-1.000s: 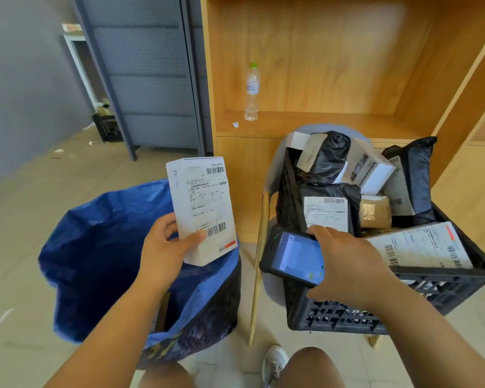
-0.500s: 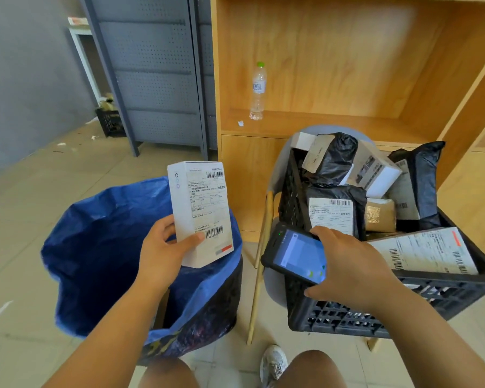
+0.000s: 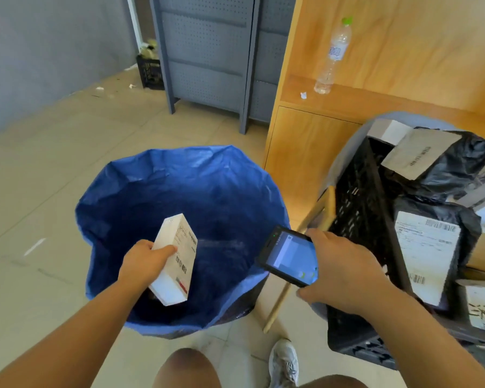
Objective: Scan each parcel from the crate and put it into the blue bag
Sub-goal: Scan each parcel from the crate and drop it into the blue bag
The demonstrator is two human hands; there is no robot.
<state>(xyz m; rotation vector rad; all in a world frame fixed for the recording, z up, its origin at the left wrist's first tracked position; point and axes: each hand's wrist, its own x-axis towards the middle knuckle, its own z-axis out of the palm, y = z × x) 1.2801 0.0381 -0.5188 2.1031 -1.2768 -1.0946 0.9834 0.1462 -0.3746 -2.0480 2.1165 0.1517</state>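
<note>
My left hand (image 3: 144, 263) grips a white labelled box (image 3: 175, 264) and holds it tilted inside the open mouth of the blue bag (image 3: 216, 189) on the floor. My right hand (image 3: 339, 271) holds a black handheld scanner (image 3: 289, 256) with a lit screen, just right of the bag's rim. The black plastic crate (image 3: 361, 197) stands at the right, piled with several parcels: black poly mailers (image 3: 448, 163) with white labels and small cartons.
A wooden shelf unit (image 3: 308, 130) stands behind the crate, with a water bottle (image 3: 332, 57) on its ledge. Grey metal cabinets (image 3: 207, 57) stand at the back. A wooden stick (image 3: 300, 264) leans beside the crate. My shoe (image 3: 283, 362) and knees are below.
My left hand has lowered the white box from in front of the scanner down into the blue bag. My view swung left and down; the right hand keeps the scanner.
</note>
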